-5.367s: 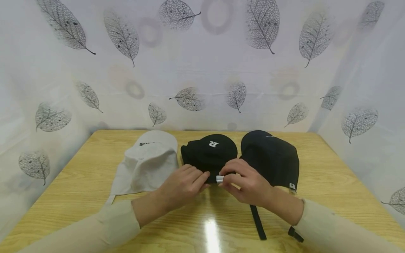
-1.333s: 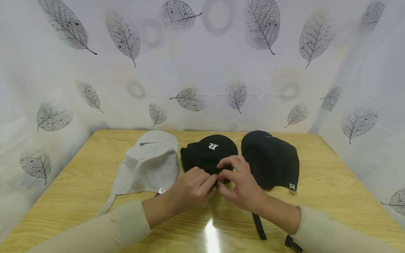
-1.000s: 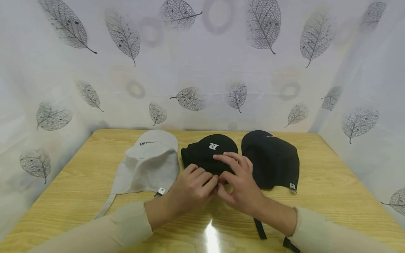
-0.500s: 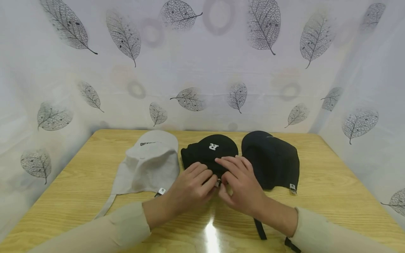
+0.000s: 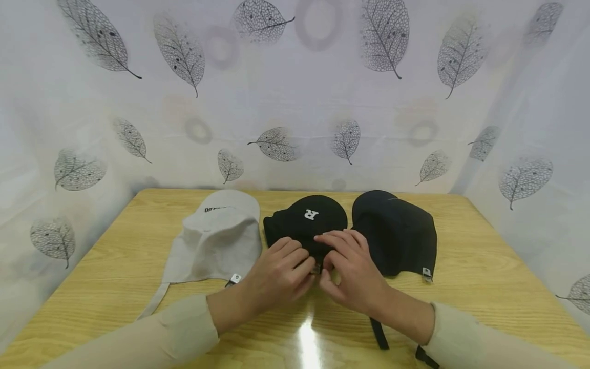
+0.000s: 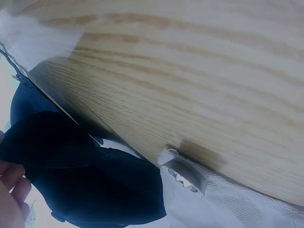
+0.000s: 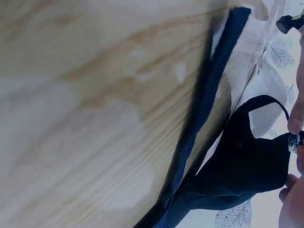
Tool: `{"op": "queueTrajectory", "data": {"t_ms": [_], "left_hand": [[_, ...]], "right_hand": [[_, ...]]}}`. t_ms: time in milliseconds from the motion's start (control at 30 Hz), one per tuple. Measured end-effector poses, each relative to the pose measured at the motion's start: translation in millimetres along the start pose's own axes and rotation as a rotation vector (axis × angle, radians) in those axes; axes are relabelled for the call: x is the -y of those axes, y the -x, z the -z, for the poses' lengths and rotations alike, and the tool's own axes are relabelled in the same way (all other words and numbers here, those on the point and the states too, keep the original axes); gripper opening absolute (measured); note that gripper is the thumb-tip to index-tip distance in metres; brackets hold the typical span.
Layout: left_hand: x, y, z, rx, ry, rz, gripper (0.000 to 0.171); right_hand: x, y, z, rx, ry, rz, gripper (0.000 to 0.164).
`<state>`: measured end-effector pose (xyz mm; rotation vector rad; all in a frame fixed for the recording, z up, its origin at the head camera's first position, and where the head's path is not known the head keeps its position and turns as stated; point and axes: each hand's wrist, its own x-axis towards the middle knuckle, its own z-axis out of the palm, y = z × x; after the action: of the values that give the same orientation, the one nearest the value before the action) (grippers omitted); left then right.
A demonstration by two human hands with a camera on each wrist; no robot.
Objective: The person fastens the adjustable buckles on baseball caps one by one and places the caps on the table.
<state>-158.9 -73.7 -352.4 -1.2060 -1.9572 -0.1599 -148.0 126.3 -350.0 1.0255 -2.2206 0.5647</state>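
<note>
A black baseball cap (image 5: pixel 299 220) with a white R lies in the middle of the table, its back edge toward me. My left hand (image 5: pixel 278 271) curls at that edge, thumb and index pinching the back strap. Close beside it, my right hand (image 5: pixel 352 269) pinches the strap from the other side, with its other fingers stretched over the cap. A small metal buckle (image 5: pixel 316 267) shows in the gap between both hands; the right wrist view has this buckle (image 7: pixel 294 141) right at the fingertips. Fingers hide most of the strap.
Left stands a light grey cap (image 5: pixel 221 241) with a metal buckle (image 5: pixel 235 279) and a hanging strap. Right stands a dark navy cap (image 5: pixel 396 236), its black strap (image 5: pixel 379 334) trailing toward me under my right forearm. A leaf-patterned curtain (image 5: pixel 295 92) surrounds the wooden table (image 5: pixel 479 292).
My left hand has moved right since the earliest frame, uncovering the grey cap's buckle. Over the last second the hands have parted slightly, and the black cap's buckle shows between them.
</note>
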Motion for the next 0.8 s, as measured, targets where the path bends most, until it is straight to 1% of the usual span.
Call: {"op": "queueTrajectory", "data": {"t_ms": [233,467,567,700,800], "left_hand": [[0.4,1.3,-1.5,-0.012,0.012,0.015,0.014],[-0.1,3.2,-1.8,-0.003,0.011,0.010,0.014],[-0.2,3.5,-2.3,-0.010,0.008,0.003,0.014],[-0.3,3.0,-2.7,-0.021,0.001,-0.003,0.013],[-0.2,2.6,-2.4,-0.018,0.002,0.002,0.013]], "right_hand": [[-1.8,1.1,0.5,-0.019,-0.027,0.001,0.011],[-1.5,1.5,0.7,0.015,-0.047,-0.023,0.011],[-0.7,2.1,-0.2,0.025,-0.050,-0.024,0.011],[-0.4,2.9,-1.2,0.017,-0.048,-0.012,0.011],[-0.9,3.5,-1.3,0.009,-0.045,-0.005,0.011]]}}
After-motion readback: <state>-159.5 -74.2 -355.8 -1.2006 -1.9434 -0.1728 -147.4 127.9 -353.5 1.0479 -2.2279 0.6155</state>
